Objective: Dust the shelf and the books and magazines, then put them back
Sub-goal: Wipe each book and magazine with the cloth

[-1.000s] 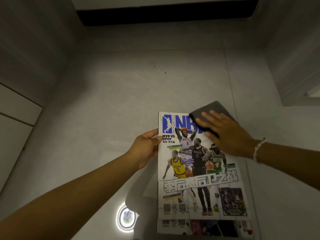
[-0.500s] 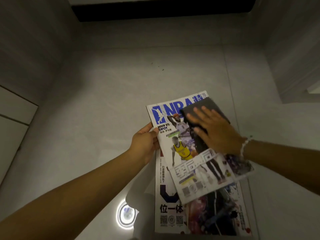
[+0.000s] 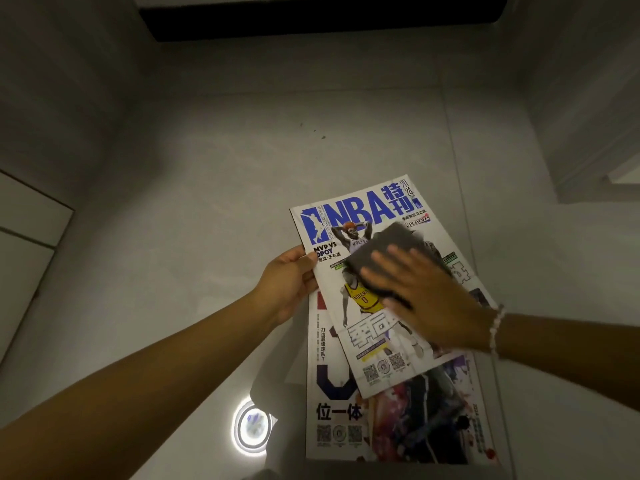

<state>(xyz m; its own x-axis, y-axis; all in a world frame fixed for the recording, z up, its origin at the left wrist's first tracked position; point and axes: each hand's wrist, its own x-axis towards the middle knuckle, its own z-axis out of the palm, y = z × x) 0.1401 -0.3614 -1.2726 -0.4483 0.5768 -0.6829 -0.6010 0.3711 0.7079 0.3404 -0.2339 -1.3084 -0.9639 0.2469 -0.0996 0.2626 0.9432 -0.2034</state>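
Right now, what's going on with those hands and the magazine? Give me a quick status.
Left hand grips NBA magazine by its left edge. Right hand presses dark cloth flat on the cover. Second magazine lies underneath. Nothing in the way.

A glossy grey tiled floor (image 3: pixel 214 209) is reflecting 1 round ceiling light (image 3: pixel 252 428). Beyond that reflection, a dark recess (image 3: pixel 322 15) is running under the far wall; pale cabinet panels (image 3: pixel 24 216) are standing to its left.

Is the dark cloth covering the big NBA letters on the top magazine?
No, the cloth lies under the right hand, below the uncovered NBA title on the magazine.
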